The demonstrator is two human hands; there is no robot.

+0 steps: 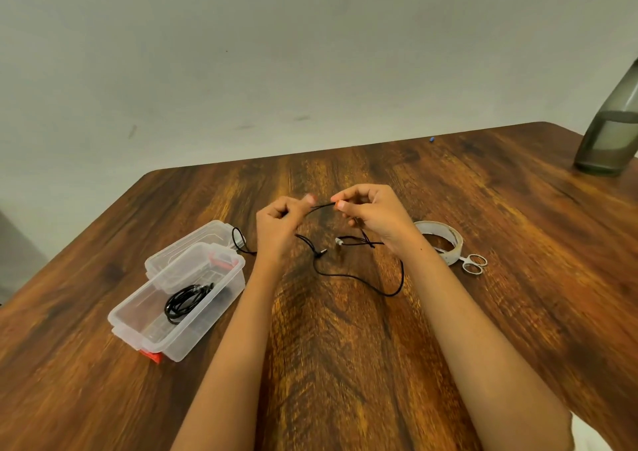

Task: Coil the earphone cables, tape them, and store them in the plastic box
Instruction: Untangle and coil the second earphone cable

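I see both hands raised a little over the middle of the wooden surface (345,364), close together and working on one black earphone cable (392,294). The left hand (279,224) is curled tight; its fingers (276,212) are folded in and the thumb pins the cable against them. The right hand (374,217) pinches the same cable between thumb tip and forefinger, the other fingers (359,198) bent in behind. A short arc of cable runs between the two pinches. The rest hangs down and lies loose on the surface in a wide bend below the right wrist. A small white-tipped end (338,242) sits between the wrists, and one black loop shows to the left of the left hand, just beside the lid.

To the left, near me, the clear plastic box (193,340) stands open with red latches. One coiled cable (186,300) already lies inside it. The clear lid (193,243) leans at the box's far end.

To the right of the right wrist lies a roll of tape (452,243), with small scissors (474,264) touching its near right side. A dark, see-through bottle (611,133) stands at the far right corner.
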